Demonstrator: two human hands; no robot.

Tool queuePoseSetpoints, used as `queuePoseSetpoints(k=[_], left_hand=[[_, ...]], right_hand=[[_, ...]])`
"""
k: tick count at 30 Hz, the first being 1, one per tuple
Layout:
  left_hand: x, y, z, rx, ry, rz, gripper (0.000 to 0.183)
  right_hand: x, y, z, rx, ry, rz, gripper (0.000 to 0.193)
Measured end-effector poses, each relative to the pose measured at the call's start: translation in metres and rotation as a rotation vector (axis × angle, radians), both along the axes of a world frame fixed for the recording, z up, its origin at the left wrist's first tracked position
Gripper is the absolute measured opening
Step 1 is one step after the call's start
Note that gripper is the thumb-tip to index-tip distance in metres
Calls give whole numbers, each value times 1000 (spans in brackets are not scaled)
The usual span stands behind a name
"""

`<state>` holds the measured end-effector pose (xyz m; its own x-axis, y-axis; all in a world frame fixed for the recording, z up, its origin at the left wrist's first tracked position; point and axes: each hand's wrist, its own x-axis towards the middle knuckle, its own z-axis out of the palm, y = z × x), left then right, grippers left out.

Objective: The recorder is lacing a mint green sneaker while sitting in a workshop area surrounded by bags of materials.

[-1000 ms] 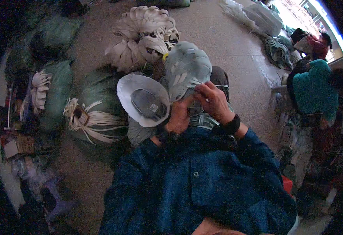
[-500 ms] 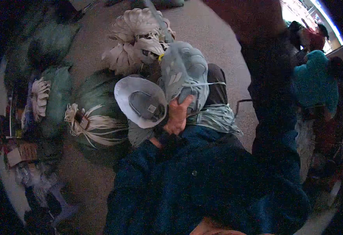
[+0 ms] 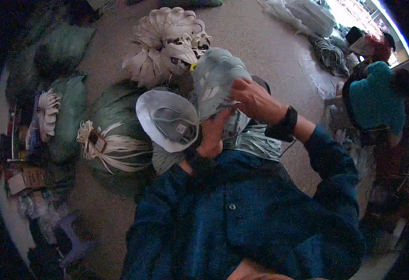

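Pale grey-blue shoe uppers [image 3: 221, 70], stacked one in another, stand in front of my lap. My left hand [image 3: 212, 135], partly blurred, is wrapped round the near end of the stack. Over its right side my right hand [image 3: 258, 100] has its fingers pinched together against the uppers; what lies between them is hidden. A dark band circles my right wrist. Left of my left hand lies a white-rimmed, cup-shaped piece [image 3: 144, 116] with a grey inside and a small label. Pale flat laces [image 3: 258, 142] lie bunched at my lap, right of my left hand.
Ahead lies a beige bundle of fanned shoe uppers [image 3: 169, 23]. Left are green sacks [image 3: 113, 105], one with a tasselled cream tie [image 3: 130, 149]. A person in a teal top [image 3: 379, 100] sits at right. Wrapped bundles [image 3: 311, 18] lie far right, boxes [image 3: 27, 179] far left.
My right arm has come down from the upper right, bringing its hand to the stacked uppers. The pale strip stretching up from them no longer shows. My left hand stays in place.
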<state>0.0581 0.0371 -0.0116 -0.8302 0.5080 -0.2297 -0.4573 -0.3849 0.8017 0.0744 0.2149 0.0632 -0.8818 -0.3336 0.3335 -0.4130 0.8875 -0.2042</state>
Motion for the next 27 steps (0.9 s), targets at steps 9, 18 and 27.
queuePoseSetpoints(k=[9,18,27], left_hand=[[5,-19,7,-185,306,-138,34],[2,-17,-27,-299,399,-121,45],[-4,-33,-2,-531,1018,-191,37]], right_hand=[[48,-19,-17,-186,-129,-3,20],[55,-29,-41,-491,-220,-252,19],[46,-22,-22,-549,-164,-163,11]])
